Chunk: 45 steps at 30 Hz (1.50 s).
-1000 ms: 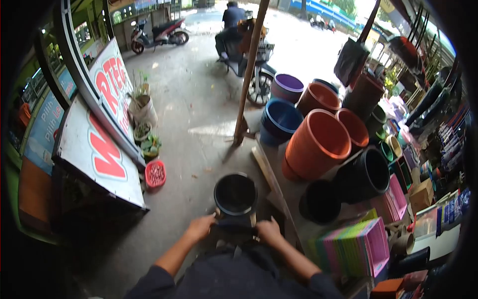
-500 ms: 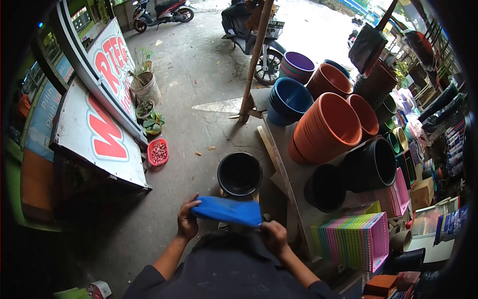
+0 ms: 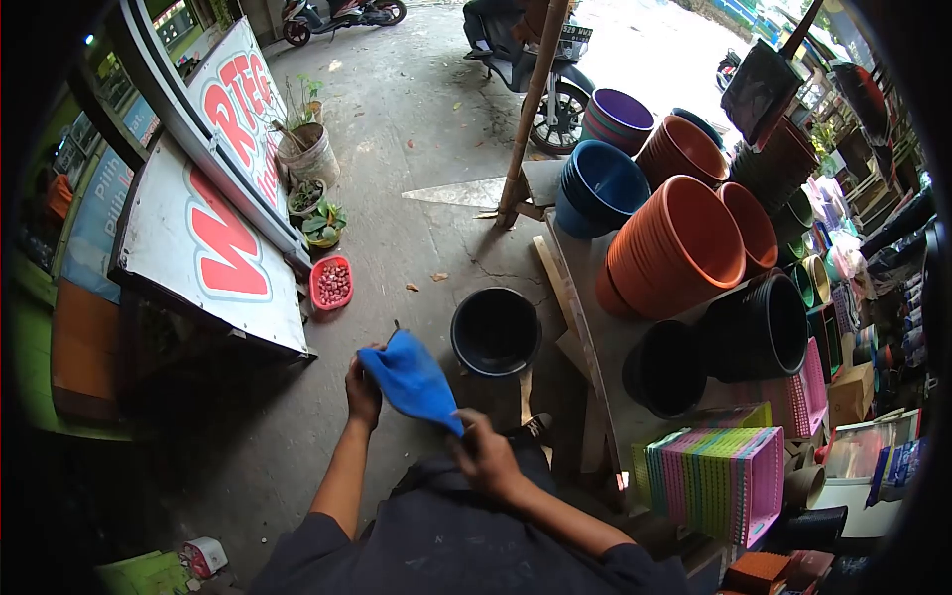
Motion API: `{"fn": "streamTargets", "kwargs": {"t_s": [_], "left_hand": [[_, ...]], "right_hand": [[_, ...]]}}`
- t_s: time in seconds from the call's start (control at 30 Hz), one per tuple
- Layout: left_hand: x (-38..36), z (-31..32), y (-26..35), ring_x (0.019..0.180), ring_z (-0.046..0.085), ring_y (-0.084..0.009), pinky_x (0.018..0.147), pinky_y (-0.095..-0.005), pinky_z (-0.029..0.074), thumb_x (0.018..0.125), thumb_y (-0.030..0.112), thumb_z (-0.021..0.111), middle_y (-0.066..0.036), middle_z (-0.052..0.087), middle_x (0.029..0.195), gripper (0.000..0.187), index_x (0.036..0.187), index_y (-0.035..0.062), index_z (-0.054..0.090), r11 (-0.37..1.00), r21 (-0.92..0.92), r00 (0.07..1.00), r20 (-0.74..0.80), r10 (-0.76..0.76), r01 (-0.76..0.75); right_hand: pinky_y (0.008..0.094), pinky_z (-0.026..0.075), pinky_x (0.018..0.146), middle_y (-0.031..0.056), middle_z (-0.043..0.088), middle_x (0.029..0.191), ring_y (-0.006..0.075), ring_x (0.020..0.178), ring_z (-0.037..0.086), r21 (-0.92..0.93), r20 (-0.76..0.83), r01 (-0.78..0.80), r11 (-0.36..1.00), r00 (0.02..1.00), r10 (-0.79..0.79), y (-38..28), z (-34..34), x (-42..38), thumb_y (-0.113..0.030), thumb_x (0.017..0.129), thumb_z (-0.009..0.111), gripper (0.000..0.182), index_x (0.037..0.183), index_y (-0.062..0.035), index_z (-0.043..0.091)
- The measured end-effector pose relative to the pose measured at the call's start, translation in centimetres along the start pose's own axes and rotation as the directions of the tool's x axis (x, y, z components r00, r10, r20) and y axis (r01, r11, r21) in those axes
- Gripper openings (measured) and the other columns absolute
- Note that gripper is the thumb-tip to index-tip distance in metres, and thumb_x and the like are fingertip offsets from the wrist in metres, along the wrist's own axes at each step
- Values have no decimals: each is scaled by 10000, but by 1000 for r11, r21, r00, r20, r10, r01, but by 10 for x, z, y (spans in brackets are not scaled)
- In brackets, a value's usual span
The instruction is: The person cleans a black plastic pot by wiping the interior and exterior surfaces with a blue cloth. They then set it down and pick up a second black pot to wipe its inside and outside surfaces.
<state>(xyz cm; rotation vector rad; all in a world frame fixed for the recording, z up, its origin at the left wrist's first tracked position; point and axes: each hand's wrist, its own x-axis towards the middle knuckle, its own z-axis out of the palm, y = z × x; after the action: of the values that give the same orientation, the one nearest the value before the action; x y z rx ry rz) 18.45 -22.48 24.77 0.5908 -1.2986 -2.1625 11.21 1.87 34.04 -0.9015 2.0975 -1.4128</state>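
Grip, left hand [image 3: 364, 394]: narrow, fingers closed on the upper left end of the blue cloth [image 3: 409, 380]. Grip, right hand [image 3: 485, 454]: narrow, slightly blurred, fingers closed on the lower right end of the same cloth. The blue cloth is held off the floor, between the two hands, in front of the wearer's torso. It slants down from the left hand to the right hand.

Just beyond the cloth, to its right, is the round black bucket [image 3: 496, 334], open side up. A wooden strip [image 3: 526, 395] shows below its rim; what supports the bucket cannot be told. A shoe [image 3: 537, 425] shows near the right hand.

The desk [image 3: 607, 347] is to the right of the bucket and apart from it. Items on the desk, along its left edge from the far corner toward the near end: stacked blue pots [image 3: 598, 193], stacked orange pots [image 3: 669, 248], a black pot [image 3: 664, 370], stacked pastel baskets [image 3: 706, 481]. A second stack of black pots [image 3: 756, 327] lies tilted, right of the first.

On the floor [image 3: 397, 248], left of the bucket: a red basket [image 3: 330, 283] containing small reddish pieces, near the lower right edge of the signboard [image 3: 213, 238].
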Motion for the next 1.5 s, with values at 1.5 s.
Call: {"fn": "streamTargets", "kwargs": {"t_s": [1.5], "left_hand": [[-63, 161, 75, 1065, 632, -157, 952, -320, 504, 898, 0, 643, -101, 669, 1144, 345, 1233, -45, 574, 993, 91, 794, 607, 9, -81]], "right_hand": [[423, 454, 825, 121, 592, 831, 329, 869, 589, -505, 192, 502, 702, 858, -475, -93, -153, 45, -177, 748, 757, 261, 920, -58, 600]]}}
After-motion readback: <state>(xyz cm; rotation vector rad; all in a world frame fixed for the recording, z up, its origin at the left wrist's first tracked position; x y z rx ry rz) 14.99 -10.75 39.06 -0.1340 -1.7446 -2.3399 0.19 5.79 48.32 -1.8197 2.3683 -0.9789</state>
